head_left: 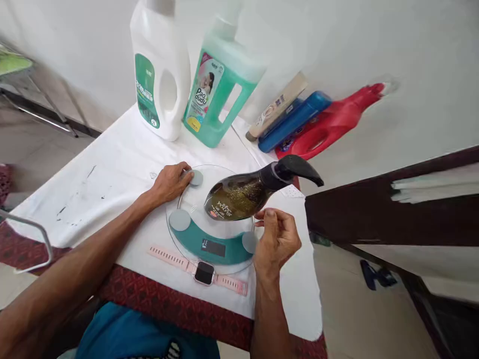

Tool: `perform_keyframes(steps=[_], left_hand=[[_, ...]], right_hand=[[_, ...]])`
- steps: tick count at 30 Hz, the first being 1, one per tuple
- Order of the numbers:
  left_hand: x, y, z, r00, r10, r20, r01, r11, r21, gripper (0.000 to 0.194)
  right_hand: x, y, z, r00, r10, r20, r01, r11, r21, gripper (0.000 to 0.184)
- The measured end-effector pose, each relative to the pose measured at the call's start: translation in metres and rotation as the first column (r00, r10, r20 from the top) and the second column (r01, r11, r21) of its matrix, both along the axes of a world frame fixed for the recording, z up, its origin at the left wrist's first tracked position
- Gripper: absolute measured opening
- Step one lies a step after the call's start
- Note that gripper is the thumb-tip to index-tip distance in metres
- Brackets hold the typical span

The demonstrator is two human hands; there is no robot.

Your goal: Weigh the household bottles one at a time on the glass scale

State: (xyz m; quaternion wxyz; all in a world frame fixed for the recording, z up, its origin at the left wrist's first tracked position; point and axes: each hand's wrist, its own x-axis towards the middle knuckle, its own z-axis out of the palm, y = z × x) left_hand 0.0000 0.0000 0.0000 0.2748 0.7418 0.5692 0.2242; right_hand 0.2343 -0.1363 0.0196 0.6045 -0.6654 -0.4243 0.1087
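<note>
A round glass weighing scale (202, 247) with a teal band and grey pads lies on the white-covered table. Its small dark display shows characters too faint to read surely. On it stands a dark green pump bottle (239, 197) with a black pump head. My left hand (172, 182) is closed at the scale's upper left rim, fingertips by a grey pad. At the right rim, close beside the bottle, my right hand (277, 242) has its fingers curled and thumb bent against the scale's edge. A pink-strapped smartwatch (204, 273) lies along the scale's near side.
Behind the scale stand a white detergent jug (164, 75) and a green jug (224, 80). A beige tube (277, 107), a blue bottle (295, 122) and a red bottle (329, 124) stand by the wall. A metal rail (45, 239) is at left; dark slippers (377, 275) lie on the floor.
</note>
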Motion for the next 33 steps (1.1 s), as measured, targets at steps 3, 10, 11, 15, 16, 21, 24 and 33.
perform_keyframes(steps=[3, 10, 11, 15, 16, 21, 24, 33], left_hand=[[0.001, -0.001, 0.003, 1.000, 0.012, 0.014, -0.012, 1.000, -0.012, 0.030], [0.001, -0.001, 0.003, 0.999, 0.008, 0.040, -0.007, 1.000, -0.026, 0.027], [0.001, -0.001, 0.003, 0.999, 0.005, 0.043, -0.004, 1.000, -0.026, 0.027], [0.000, -0.002, 0.002, 0.999, -0.003, 0.034, 0.004, 1.000, -0.021, 0.028], [0.000, -0.002, 0.001, 1.000, -0.007, 0.028, 0.007, 1.000, -0.020, 0.028], [0.000, -0.003, -0.001, 1.000, -0.017, 0.013, 0.017, 0.999, -0.037, 0.031], [0.001, -0.003, -0.003, 1.000, -0.015, 0.017, 0.016, 0.999, -0.049, 0.031], [0.000, -0.005, -0.003, 0.998, -0.015, 0.060, 0.020, 0.997, -0.081, 0.029]], right_hand=[[0.003, 0.003, 0.005, 0.998, 0.025, -0.051, -0.021, 0.998, 0.065, 0.035], [-0.008, 0.022, 0.045, 0.909, 0.417, 0.030, -0.414, 0.889, 0.196, 0.071], [-0.013, 0.026, 0.050, 0.883, 0.469, 0.033, -0.467, 0.866, 0.178, 0.073], [-0.036, 0.037, 0.062, 0.860, 0.509, -0.019, -0.508, 0.860, 0.056, 0.052], [-0.041, 0.038, 0.063, 0.876, 0.481, -0.028, -0.480, 0.876, 0.041, 0.046], [-0.052, 0.043, 0.066, 0.920, 0.388, -0.051, -0.386, 0.922, 0.044, 0.036], [-0.054, 0.044, 0.068, 0.933, 0.361, -0.001, -0.360, 0.932, 0.050, 0.029], [-0.075, 0.067, 0.114, 0.969, 0.235, 0.071, -0.244, 0.892, 0.381, 0.010]])
